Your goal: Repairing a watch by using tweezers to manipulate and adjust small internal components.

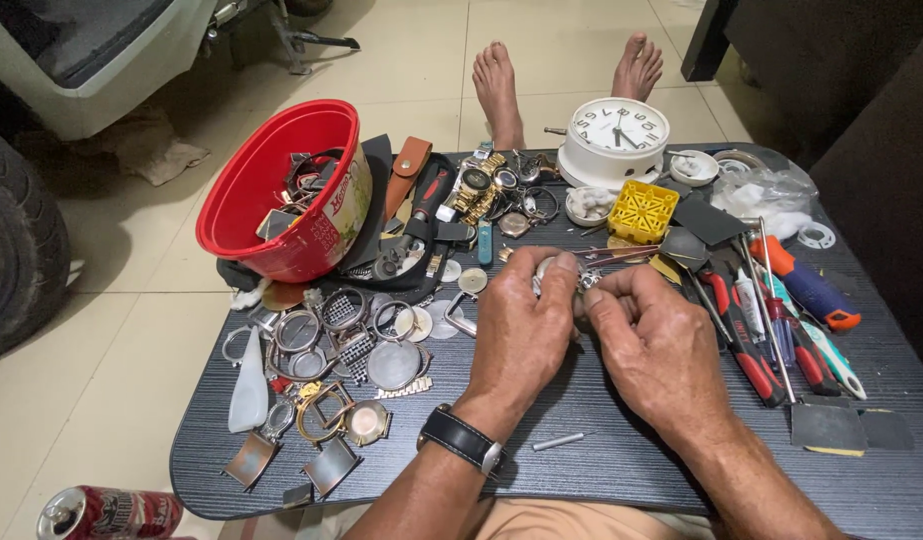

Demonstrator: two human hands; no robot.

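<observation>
My left hand [521, 335], with a black wristwatch [461, 440] on its wrist, is closed around a small silvery watch part [544, 270] at the middle of the dark table [621, 460]. Touching it from the right, my right hand [656, 340] pinches the same part with thumb and forefinger; a thin metal tool [621, 256] sticks out to the right above its fingers. Most of the part is hidden by the fingers.
A red bucket [281, 190] of watch parts leans at the back left, watch cases and rings [341, 350] spread before it. A white clock [616, 140], yellow tray [642, 211], pliers and screwdrivers [781, 320] sit right. My bare feet [501, 85] lie beyond; a can [106, 512] lies at the front left.
</observation>
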